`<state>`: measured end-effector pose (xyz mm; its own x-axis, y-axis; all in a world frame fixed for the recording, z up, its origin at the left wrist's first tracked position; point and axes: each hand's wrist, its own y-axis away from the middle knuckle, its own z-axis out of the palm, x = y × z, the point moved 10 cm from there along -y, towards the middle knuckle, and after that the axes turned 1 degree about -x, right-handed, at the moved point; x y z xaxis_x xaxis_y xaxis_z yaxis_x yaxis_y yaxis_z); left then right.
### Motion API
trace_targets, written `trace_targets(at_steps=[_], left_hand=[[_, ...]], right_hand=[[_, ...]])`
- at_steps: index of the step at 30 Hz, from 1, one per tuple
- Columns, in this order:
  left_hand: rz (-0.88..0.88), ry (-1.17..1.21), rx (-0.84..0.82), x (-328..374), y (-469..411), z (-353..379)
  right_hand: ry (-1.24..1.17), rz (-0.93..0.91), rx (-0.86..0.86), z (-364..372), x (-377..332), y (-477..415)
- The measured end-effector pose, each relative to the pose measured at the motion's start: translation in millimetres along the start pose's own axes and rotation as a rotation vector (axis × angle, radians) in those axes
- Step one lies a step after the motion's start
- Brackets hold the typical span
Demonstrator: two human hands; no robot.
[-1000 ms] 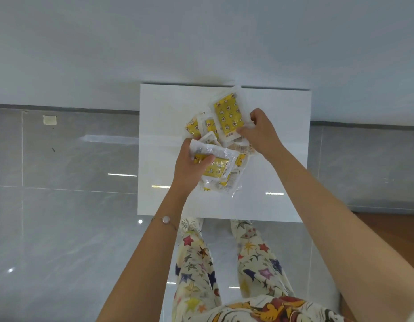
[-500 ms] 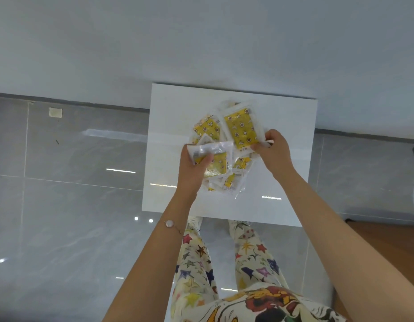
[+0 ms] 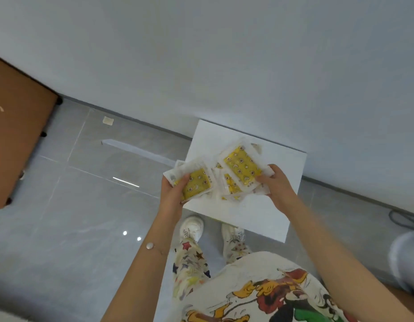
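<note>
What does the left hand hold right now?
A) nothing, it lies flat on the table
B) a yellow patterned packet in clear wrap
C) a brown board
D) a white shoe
B: the left hand grips a yellow packet, thumb across it; the right hand holds a second packet.

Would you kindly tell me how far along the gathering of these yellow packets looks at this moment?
Done: the left hand already grips a small stack of packets, held off the table's edge. In hand: the right hand pinches a single packet by its clear border. Left: a few loose packets lie on the white table between the hands.
</note>
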<state>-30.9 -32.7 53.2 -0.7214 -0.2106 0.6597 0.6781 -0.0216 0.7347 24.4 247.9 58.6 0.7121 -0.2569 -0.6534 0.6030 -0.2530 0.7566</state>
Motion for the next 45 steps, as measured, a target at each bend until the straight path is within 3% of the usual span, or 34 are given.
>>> trace_targets(at_steps=[9,20,30,45], left_hand=[[0.233,0.224,0.129,85.4,154.4,-140.7],[0.409,0.539,0.369,115.9,286.3,-346.5],[0.463,0.610,0.634,102.0,343.8,-482.5],[0.499,0.868,1.039,98.3,374.9,-625.3]], right_hand=[[0.214,-0.224,-0.236,135.4,-90.1,135.2],[0.383,-0.234,-0.475,349.5,-83.9,243.1],[0.479,-0.304,-0.599,518.6,-68.5,302.5],[0.858,-0.295,-1.073,785.3,1.6,361.1]])
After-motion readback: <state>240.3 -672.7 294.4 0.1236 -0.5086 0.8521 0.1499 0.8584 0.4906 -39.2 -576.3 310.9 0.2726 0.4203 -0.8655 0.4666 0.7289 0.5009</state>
